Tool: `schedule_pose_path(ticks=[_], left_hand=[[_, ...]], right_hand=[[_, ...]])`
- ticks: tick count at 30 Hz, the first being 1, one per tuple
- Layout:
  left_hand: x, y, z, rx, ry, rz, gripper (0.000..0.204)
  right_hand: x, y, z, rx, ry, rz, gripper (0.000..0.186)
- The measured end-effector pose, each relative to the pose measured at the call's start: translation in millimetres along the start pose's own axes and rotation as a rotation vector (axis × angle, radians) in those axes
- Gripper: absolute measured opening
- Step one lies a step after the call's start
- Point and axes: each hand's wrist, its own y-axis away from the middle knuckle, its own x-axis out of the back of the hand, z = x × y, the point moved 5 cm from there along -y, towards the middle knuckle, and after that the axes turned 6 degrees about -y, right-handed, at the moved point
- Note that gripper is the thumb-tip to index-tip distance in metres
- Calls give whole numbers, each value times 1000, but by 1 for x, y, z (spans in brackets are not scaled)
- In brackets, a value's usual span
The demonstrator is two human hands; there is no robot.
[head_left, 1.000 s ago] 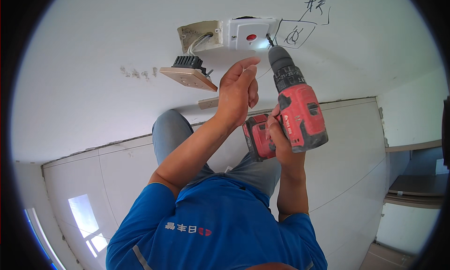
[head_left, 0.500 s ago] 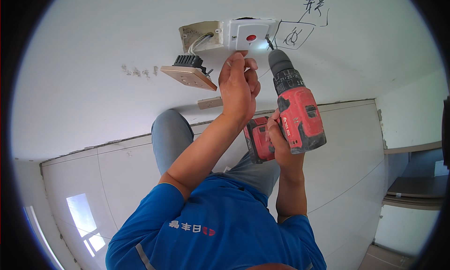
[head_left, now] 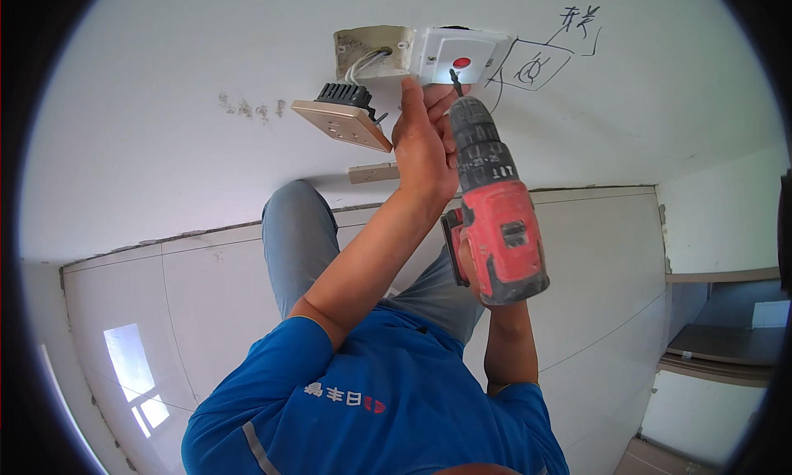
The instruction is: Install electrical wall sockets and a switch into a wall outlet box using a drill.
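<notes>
A white wall plate (head_left: 437,52) with a red round button (head_left: 461,62) sits against the wall. My left hand (head_left: 425,149) reaches up to its lower edge, fingers stretched out and apart, some partly behind the drill. A red and black cordless drill (head_left: 502,219) is in my right hand (head_left: 470,269), which is mostly hidden behind the tool's body. The drill's bit (head_left: 455,80) points up in front of the plate, just below the button. I cannot tell whether its tip touches. To the left, a gold socket panel (head_left: 342,123) hangs by wires from an open wall box (head_left: 351,54).
Black marker lines (head_left: 532,66) are drawn on the wall right of the plate. A smaller gold socket (head_left: 373,173) is low on the wall. Pale floor tiles (head_left: 223,285) lie below, and cabinet shelving (head_left: 726,343) stands at the right.
The drill has swung left, its bit moving from the plate's right side to below the button. My left hand's fingers have straightened against the lower edge. The view has shifted slightly.
</notes>
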Motion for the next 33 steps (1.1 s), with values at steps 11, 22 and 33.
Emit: schedule_pose_path(ticks=[11,22,33], left_hand=[[-5,-2,-4,152,234,-185,73],[-4,-2,-4,198,186,-177,80],[-4,-1,-3,200,185,-116,78]], right_hand=[[-14,-11,0,178,71,-89,38],[-17,-17,-12,224,133,-76,35],[-19,-15,-16,52,-10,-49,18]])
